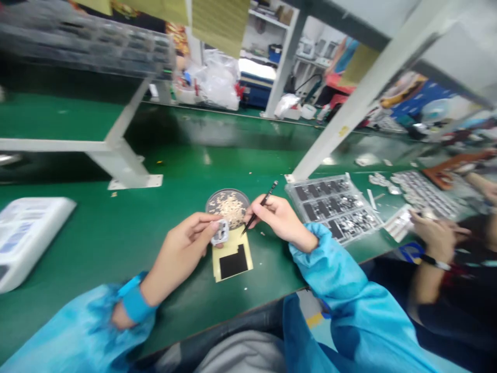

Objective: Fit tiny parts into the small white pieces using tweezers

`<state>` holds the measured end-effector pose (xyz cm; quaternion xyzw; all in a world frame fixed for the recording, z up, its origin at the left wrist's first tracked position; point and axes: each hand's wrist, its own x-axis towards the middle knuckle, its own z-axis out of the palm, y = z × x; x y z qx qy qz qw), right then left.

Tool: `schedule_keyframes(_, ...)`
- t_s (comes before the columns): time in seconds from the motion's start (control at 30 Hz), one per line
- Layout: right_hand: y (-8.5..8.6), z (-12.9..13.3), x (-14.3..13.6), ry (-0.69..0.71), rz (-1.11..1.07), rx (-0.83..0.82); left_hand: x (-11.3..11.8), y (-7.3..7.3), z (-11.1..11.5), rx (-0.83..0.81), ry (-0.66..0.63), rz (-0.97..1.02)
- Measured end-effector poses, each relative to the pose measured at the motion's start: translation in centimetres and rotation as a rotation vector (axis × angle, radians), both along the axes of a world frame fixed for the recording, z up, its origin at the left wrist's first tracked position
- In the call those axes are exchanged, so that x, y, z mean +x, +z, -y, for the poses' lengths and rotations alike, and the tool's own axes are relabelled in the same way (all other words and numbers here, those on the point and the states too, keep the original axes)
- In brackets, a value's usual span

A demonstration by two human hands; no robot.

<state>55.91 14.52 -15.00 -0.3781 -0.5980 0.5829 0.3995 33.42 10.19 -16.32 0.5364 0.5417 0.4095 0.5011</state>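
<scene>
My left hand (193,235) pinches a small whitish rectangular part (220,231) with dark details inside its frame. Black tweezers (261,204) lie between the fingers of my right hand (276,215), their tip slanting down to the left. Below that tip is a pale yellow sheet (233,244) with a black patch (233,262) on it. Partly behind both hands, a round dark dish (212,202) holds many small beige pieces (230,206). Whether the tweezers grip anything is too small to tell.
To the right, a clear tray (301,210) holds rows of black and silvery parts. A co-worker's hand (437,235) is beyond it, near more whitish parts (423,191). White posts (334,129) rise from the green table (182,171). At left sits a white device (33,238).
</scene>
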Motion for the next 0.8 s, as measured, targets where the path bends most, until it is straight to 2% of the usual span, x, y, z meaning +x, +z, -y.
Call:
schedule_keyframes(0.1, 0.7, -0.5, 1.9, -0.102, -0.025, 0.042, -0.2, -0.2, -0.2, -0.043, -0.007, 0.007)
schedule_keyframes(0.17, 1.5, -0.9, 4.7, -0.274, 0.100, 0.138, -0.3, -0.4, -0.3, -0.074, -0.009, 0.048)
schedule_keyframes(0.2, 2.0, -1.2, 6.6, -0.393, 0.243, 0.205, -0.2, -0.5, -0.3, -0.087, -0.008, 0.066)
schedule_keyframes(0.27, 3.1, -1.7, 11.3, -0.625, 0.712, 0.334, -0.1, -0.6, -0.1, -0.105, -0.007, 0.086)
schedule_keyframes(0.3, 3.6, -1.9, 13.9, -0.706, 0.976, 0.326, 0.0, -0.5, -0.1, -0.114, -0.010, 0.082)
schedule_keyframes(0.33, 3.9, -2.1, 16.4, -0.773, 1.221, 0.232, 0.1, -0.4, 0.0, -0.121, -0.014, 0.072)
schedule_keyframes(0.37, 4.1, -2.3, 18.8, -0.808, 1.307, 0.154, 0.2, -0.3, 0.1, -0.127, -0.020, 0.055)
schedule_keyframes(0.43, 3.9, -2.3, 22.7, -0.808, 1.393, 0.033, 0.3, -0.2, 0.2, -0.136, -0.049, 0.010)
schedule_keyframes(0.53, 2.6, -2.0, 25.8, -0.750, 1.459, -0.075, 0.3, -0.5, 0.2, -0.147, -0.154, -0.044)
schedule_keyframes(0.67, 1.4, -2.2, 27.1, -0.679, 1.509, -0.113, 0.4, -1.4, 0.3, -0.162, -0.269, -0.005)
schedule_keyframes(0.8, 1.8, -3.4, 27.6, -0.595, 1.569, -0.134, 0.5, -1.8, 0.3, -0.197, -0.276, 0.096)
